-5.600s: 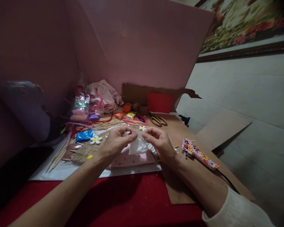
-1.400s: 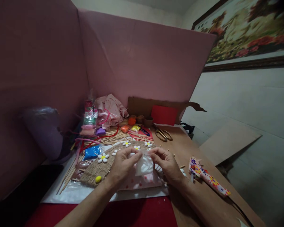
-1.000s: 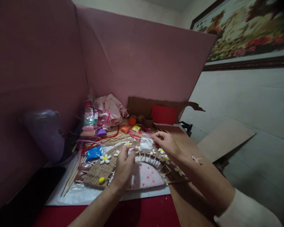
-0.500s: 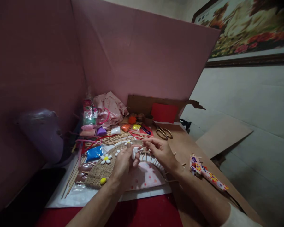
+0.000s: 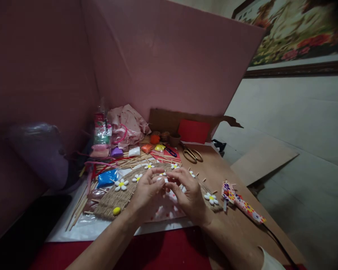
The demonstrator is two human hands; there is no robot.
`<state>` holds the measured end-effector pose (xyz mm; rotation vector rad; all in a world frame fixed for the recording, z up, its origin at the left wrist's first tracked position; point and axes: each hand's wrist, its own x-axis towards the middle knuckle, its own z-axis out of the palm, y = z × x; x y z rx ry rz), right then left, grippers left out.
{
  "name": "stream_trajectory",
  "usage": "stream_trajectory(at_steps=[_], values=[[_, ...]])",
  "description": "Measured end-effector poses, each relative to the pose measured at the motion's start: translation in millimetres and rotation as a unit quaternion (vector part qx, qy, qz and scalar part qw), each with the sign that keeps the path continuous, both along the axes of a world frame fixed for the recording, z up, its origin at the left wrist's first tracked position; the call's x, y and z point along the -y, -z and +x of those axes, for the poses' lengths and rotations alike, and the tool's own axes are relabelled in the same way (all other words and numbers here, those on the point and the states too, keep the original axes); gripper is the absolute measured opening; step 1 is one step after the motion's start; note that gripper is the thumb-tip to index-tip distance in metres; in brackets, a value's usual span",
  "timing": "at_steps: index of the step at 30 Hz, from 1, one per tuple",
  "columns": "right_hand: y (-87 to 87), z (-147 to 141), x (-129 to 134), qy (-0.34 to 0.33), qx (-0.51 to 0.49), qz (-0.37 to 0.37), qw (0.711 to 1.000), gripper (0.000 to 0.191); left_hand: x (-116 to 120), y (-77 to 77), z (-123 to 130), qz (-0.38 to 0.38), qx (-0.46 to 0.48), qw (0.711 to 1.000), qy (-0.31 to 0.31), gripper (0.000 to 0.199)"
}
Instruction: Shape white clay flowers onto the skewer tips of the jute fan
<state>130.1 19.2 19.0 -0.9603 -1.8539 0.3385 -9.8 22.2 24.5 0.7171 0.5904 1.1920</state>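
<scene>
Over the middle of an arch wound with brown twine [image 5: 109, 205], my two hands meet fingertip to fingertip. My left hand [image 5: 148, 189] is closed on a small lump of white clay [image 5: 165, 180], mostly covered by fingers. The curled fingers and thumb of my right hand [image 5: 189, 193] pinch at the same clay from the other side. White flowers with yellow centres [image 5: 121, 184] are spaced along the arch, and a lone yellow clay ball [image 5: 116, 211] sits low on its left side. Pink dotted fabric [image 5: 157, 212] shows beneath my hands.
Behind the arch lie wooden sticks [image 5: 124, 164], a blue clay packet [image 5: 107, 177], a white packet [image 5: 134, 151] and gold-handled scissors [image 5: 193, 154]. A flower-patterned glue gun [image 5: 240, 202] with a black cord rests on the cardboard at right. Pink panels [image 5: 163, 67] rise at the back and left.
My right hand has come down and closer to my left, and its fingers now meet the white clay. The view has shifted slightly, uncovering the arch's right end with a flower.
</scene>
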Motion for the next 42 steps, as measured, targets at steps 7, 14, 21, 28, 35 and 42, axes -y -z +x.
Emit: stream_trajectory(at_steps=[7, 14, 21, 28, 35, 42], values=[[1.4, -0.5, -0.9, -0.009, -0.007, 0.008, 1.000, 0.009, -0.3, -0.5, -2.5, 0.083, -0.115, 0.990, 0.008, 0.022], [-1.4, 0.9, -1.2, -0.022, -0.020, 0.013, 0.999, 0.011, -3.1, 1.0, -4.5, 0.084, -0.133, 0.987, -0.025, 0.020], [-4.1, 1.5, -0.4, -0.025, -0.027, -0.046, 0.998, 0.006, -1.9, -2.5, -2.4, 0.060, -0.113, 0.991, -0.043, 0.019], [-1.1, 3.2, -2.6, -0.048, -0.035, -0.063, 0.996, 0.007, -4.7, 4.9, -4.4, 0.077, -0.105, 0.991, -0.033, 0.017], [2.6, 2.9, -3.8, -0.038, -0.039, -0.047, 0.997, 0.008, -6.1, 5.6, -4.9, 0.093, -0.117, 0.988, -0.030, 0.016], [1.3, 4.0, -3.9, -0.044, -0.024, -0.032, 0.998, 0.011, -7.9, 7.3, -6.6, 0.080, -0.118, 0.989, -0.029, 0.019]])
